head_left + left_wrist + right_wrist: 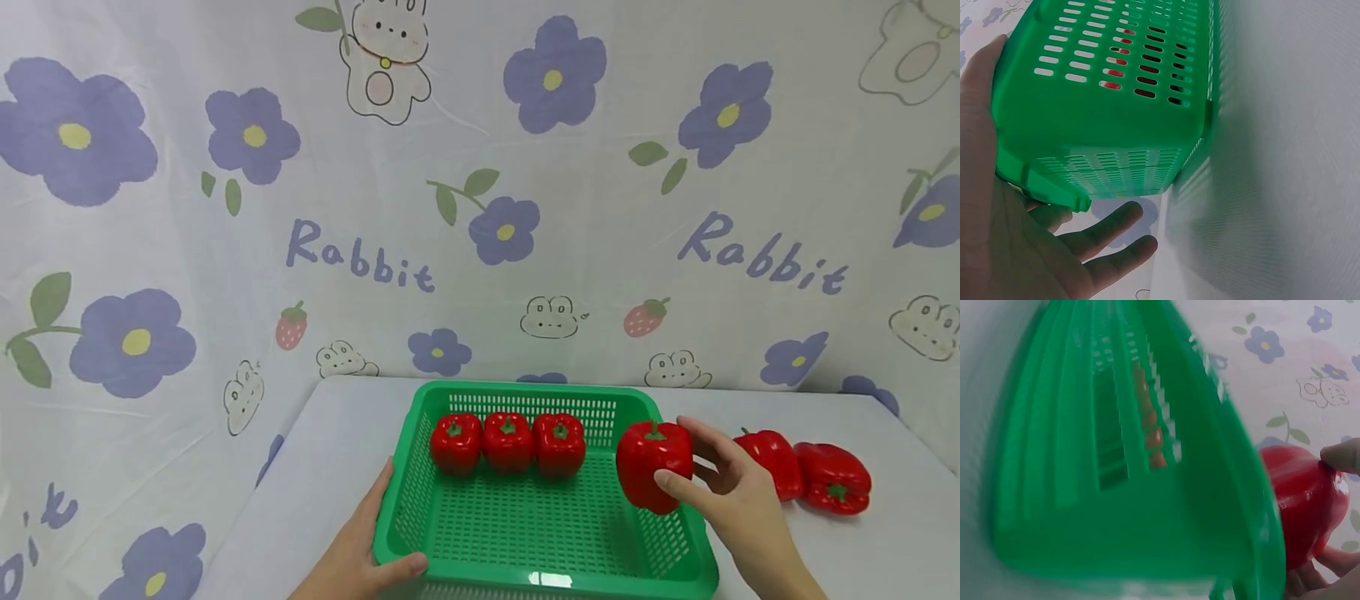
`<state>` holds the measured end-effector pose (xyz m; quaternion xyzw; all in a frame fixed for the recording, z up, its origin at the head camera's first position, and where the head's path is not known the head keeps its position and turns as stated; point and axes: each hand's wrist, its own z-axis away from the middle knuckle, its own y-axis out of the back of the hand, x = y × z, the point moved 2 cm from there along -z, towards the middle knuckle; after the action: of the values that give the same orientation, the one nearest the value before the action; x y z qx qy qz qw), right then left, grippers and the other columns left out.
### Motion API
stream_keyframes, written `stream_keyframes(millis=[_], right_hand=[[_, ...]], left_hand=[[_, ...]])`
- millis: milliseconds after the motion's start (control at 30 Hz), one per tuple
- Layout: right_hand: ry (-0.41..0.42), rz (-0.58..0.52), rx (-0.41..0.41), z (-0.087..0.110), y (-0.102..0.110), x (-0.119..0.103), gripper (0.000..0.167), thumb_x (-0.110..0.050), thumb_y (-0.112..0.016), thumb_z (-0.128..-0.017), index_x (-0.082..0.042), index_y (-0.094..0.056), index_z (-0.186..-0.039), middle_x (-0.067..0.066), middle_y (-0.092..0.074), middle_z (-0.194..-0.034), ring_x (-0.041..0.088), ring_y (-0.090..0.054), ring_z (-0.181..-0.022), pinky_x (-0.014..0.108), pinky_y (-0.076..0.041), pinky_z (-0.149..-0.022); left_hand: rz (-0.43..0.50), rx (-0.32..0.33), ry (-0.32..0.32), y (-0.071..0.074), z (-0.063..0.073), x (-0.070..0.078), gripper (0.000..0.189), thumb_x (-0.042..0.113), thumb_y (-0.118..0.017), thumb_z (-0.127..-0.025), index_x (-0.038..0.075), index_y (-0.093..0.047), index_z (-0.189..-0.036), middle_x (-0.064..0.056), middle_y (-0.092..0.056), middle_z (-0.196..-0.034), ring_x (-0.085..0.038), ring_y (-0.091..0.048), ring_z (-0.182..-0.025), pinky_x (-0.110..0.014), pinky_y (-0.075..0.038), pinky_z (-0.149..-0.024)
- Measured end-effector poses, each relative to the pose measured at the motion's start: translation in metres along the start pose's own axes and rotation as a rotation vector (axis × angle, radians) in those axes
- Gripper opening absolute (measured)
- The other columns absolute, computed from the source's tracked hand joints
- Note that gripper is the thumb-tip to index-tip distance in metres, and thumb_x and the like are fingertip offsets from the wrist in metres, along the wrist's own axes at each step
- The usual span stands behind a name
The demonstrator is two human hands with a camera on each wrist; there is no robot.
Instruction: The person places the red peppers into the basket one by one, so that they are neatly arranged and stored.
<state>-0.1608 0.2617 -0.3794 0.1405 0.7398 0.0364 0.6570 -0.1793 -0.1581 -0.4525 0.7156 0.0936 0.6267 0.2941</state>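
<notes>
A green plastic basket (525, 577) with slotted walls stands on the white table. Along its far side three red bell peppers (508, 442) sit in a row, green stems upward. My right hand (738, 492) grips another red bell pepper (651, 467) between thumb and fingers, stem up, over the basket's right end. In the right wrist view this held pepper (1304, 500) shows partly behind the basket rim. At the basket's left front corner my left hand (367, 542) rests with its thumb on the rim; in the left wrist view its lower fingers (1110, 231) extend below the rim, loosely spread.
Two more red bell peppers, one upright-leaning (776, 462) and one lying on its side (834, 479), are on the table right of the basket. Behind the table hangs a white cloth (465, 150) printed with purple flowers and rabbits.
</notes>
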Motion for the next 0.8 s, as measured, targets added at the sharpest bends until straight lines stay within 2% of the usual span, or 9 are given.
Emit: stream_keyframes(millis=[100, 200, 300, 400, 633, 800], right_hand=[[-0.068, -0.018, 0.003, 0.005, -0.009, -0.003, 0.084, -0.026, -0.079, -0.085, -0.012, -0.032, -0.154, 0.014, -0.044, -0.143, 0.019, -0.056, -0.114, 0.035, -0.055, -0.08], [-0.145, -0.055, 0.005, 0.009, -0.02, -0.009, 0.086, -0.027, -0.08, -0.085, -0.014, -0.031, -0.155, 0.014, -0.042, -0.145, 0.031, -0.049, -0.123, 0.035, -0.054, -0.083], [-0.195, -0.114, 0.017, 0.013, -0.034, -0.017, 0.086, -0.027, -0.081, -0.083, -0.015, -0.033, -0.153, 0.011, -0.041, -0.146, 0.031, -0.044, -0.127, 0.032, -0.053, -0.085], [-0.182, -0.169, 0.022, 0.016, -0.052, -0.023, 0.079, -0.025, -0.082, -0.082, -0.015, -0.041, -0.149, 0.009, -0.045, -0.141, 0.028, -0.045, -0.124, 0.03, -0.053, -0.085], [-0.097, -0.155, -0.004, 0.02, -0.097, -0.028, 0.071, -0.019, -0.086, -0.077, -0.016, -0.052, -0.139, 0.009, -0.054, -0.133, 0.027, -0.051, -0.119, 0.037, -0.053, -0.087], [-0.109, -0.159, -0.039, 0.018, -0.126, -0.026, 0.07, -0.021, -0.088, -0.073, -0.016, -0.056, -0.135, 0.007, -0.057, -0.126, 0.028, -0.053, -0.114, 0.04, -0.052, -0.088]], left_hand=[[0.003, -0.005, 0.002, -0.001, -0.001, 0.001, 0.109, 0.039, -0.078, -0.082, 0.022, -0.004, -0.16, -0.008, -0.018, -0.16, -0.026, -0.039, -0.13, -0.049, -0.038, -0.101], [-0.001, -0.009, 0.012, -0.002, -0.001, 0.002, 0.109, 0.039, -0.078, -0.082, 0.022, -0.003, -0.16, -0.009, -0.017, -0.161, -0.027, -0.039, -0.131, -0.051, -0.037, -0.101], [-0.011, -0.004, 0.025, -0.001, 0.0, 0.002, 0.109, 0.04, -0.078, -0.082, 0.022, -0.003, -0.16, -0.008, -0.017, -0.161, -0.028, -0.039, -0.13, -0.051, -0.038, -0.101], [0.003, 0.0, 0.031, 0.0, 0.0, 0.002, 0.109, 0.041, -0.078, -0.082, 0.022, -0.004, -0.16, -0.009, -0.018, -0.16, -0.029, -0.04, -0.129, -0.051, -0.04, -0.1], [0.035, -0.012, 0.027, -0.002, -0.001, 0.003, 0.108, 0.04, -0.077, -0.083, 0.022, -0.003, -0.159, -0.006, -0.018, -0.16, -0.026, -0.04, -0.13, -0.046, -0.041, -0.1], [0.031, -0.01, 0.024, -0.001, 0.0, 0.003, 0.109, 0.041, -0.078, -0.082, 0.022, -0.004, -0.159, -0.006, -0.02, -0.159, -0.024, -0.043, -0.126, -0.042, -0.042, -0.098]])
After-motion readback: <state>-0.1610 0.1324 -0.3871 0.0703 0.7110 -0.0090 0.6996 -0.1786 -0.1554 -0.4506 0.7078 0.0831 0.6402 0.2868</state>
